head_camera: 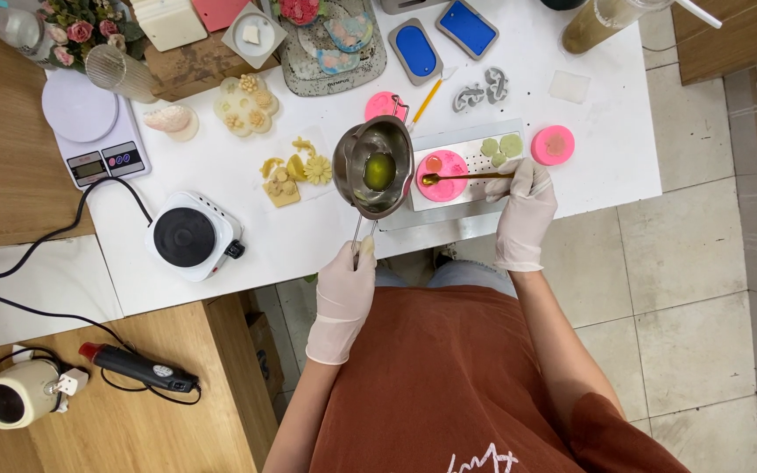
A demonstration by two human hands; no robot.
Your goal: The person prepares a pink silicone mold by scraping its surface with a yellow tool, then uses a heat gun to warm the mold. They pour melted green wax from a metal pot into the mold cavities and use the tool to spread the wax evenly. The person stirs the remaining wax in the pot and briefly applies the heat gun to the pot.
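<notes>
Here, step: filling moulds.
Left hand [343, 293]: gloved fingers closed round the handle of the small steel melting pot [374, 166] of yellow-green liquid, left of the tray.
Right hand [523, 203]: pinching a long gold spoon [462, 178], bowl over the round pink silicone mould [442, 175] on the grey metal tray [466, 140].
Next move: judged, a steady tip of the spoon.

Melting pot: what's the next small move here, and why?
Probably tip the melting pot a little further toward the pink round mould. The left hand holds the pot by its handle, raised beside the mould, with yellow-green liquid pooled inside. The right hand holds a spoon with its bowl over the mould, seemingly placed to guide the pour.
</notes>
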